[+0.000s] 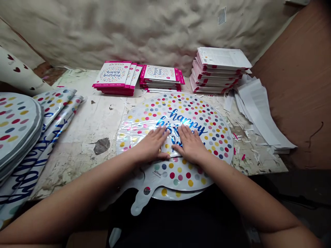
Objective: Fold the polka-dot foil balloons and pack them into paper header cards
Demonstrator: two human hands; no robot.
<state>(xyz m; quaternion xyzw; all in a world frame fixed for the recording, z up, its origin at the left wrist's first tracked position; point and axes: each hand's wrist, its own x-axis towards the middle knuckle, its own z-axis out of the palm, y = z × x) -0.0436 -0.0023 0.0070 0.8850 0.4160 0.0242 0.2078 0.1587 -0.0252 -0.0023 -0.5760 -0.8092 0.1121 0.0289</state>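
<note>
A flat, round foil balloon (217, 137) with coloured dots and blue "happy birthday" lettering lies before me, its tail (142, 198) pointing towards me past the table's front edge. More dotted foil shows beneath its lower rim. My left hand (152, 144) rests flat on the middle of the foil, fingers stretched forward. Beside it, my right hand (191, 143) also presses flat, fingers spread over the lettering. Between and left of the hands the foil looks shiny and creased; whether it is folded there I cannot tell. Both palms hide part of the print.
Pink-edged "prima" packets (113, 77) are stacked at the back, beside another packet stack (161, 75). A taller stack of packets (219, 69) stands right of these, near loose white papers (258, 106). More dotted balloons (18, 127) lie at the left. Paper scraps (243, 156) litter the worn table (72, 127).
</note>
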